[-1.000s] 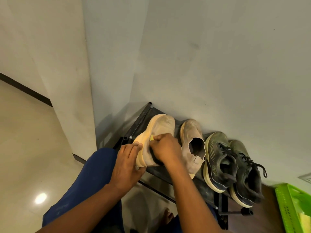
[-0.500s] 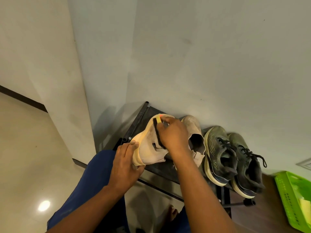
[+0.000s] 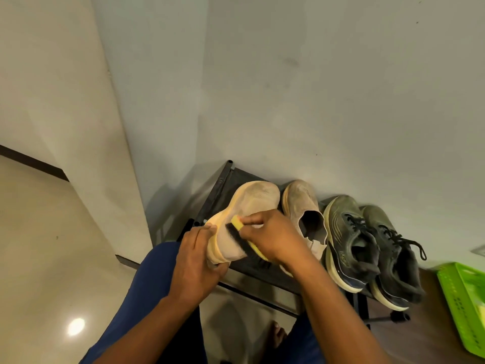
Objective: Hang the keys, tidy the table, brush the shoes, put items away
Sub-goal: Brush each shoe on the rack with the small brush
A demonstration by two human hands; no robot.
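Brush (image 3: 242, 236) now lower on the shoe than half a second ago, drawn back from the toe toward the mid-side of the cream shoe (image 3: 245, 216). Right hand (image 3: 273, 236) closed around the brush's yellow back, dark bristles pressed against the shoe's pale side. Left hand (image 3: 195, 261) wrapped around the heel end, fingers curled over the yellowish sole edge, shoe tilted on its side above the black shoe rack (image 3: 223, 185). Matching cream shoe (image 3: 305, 214) upright on the rack just beside, then a pair of dark green laced sneakers (image 3: 367, 248) next to it, toes toward the wall. Green plastic basket (image 3: 464, 298) at far right, apart from the rack. Blue-clad knee (image 3: 147, 290) below the left hand.
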